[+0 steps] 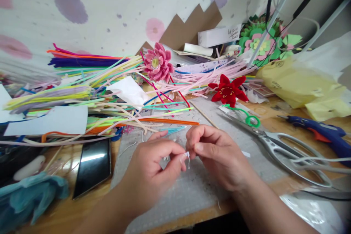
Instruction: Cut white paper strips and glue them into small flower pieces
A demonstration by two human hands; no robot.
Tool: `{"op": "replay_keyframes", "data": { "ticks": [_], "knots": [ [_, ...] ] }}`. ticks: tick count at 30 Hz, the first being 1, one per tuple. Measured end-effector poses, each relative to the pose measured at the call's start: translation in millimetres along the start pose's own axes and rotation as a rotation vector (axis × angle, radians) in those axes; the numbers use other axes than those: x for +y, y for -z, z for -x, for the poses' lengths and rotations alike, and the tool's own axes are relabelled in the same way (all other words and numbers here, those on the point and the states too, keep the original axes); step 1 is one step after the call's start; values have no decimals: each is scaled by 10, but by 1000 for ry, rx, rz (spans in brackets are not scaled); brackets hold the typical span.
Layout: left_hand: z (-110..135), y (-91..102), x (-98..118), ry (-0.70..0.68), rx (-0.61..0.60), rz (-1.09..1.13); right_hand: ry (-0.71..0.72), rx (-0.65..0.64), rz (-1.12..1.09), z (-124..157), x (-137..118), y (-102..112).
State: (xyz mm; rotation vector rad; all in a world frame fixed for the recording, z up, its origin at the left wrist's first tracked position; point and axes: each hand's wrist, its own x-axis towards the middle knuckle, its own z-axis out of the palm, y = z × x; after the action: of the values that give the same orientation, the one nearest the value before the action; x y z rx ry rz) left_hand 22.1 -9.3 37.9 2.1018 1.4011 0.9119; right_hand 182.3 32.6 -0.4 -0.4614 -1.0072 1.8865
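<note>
My left hand and my right hand meet over a grey cutting mat. Both pinch a small white piece between thumb and fingertips; it is too small to name for sure, perhaps a bit of white pipe cleaner. A thin white strand hangs below the pinch. Behind the hands lies a big heap of coloured pipe cleaners. A pink pipe-cleaner flower and a red one lie at the back of the mat.
Large metal scissors and a blue glue gun lie to the right. A dark phone is at left, next to blue fluffy material. Yellow bags and paper flowers stand at the back right.
</note>
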Motion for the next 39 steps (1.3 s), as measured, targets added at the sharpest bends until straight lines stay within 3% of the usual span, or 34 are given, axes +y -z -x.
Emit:
{"op": "replay_keyframes", "data": {
  "ticks": [5, 17, 27, 30, 33, 37, 39],
  "knots": [
    [-15, 2, -28, 122, 26, 29, 71, 51, 47, 5, 25, 7],
    [1, -16, -27, 116, 18, -20, 199, 163, 344, 12, 87, -81],
    [-5, 12, -76, 139, 61, -19, 199, 168, 283, -17, 85, -77],
    [-13, 20, -110, 207, 66, 22, 283, 271, 327, 12, 32, -9],
    [-33, 11, -143, 271, 86, 86, 334, 445, 617, 137, -134, 179],
    [-54, 0, -166, 313, 115, 207, 407, 642, 1469, 478, -497, 666],
    [-58, 0, -161, 313, 139, 299, 310, 647, 1829, 677, -653, 944]
  ]
}}
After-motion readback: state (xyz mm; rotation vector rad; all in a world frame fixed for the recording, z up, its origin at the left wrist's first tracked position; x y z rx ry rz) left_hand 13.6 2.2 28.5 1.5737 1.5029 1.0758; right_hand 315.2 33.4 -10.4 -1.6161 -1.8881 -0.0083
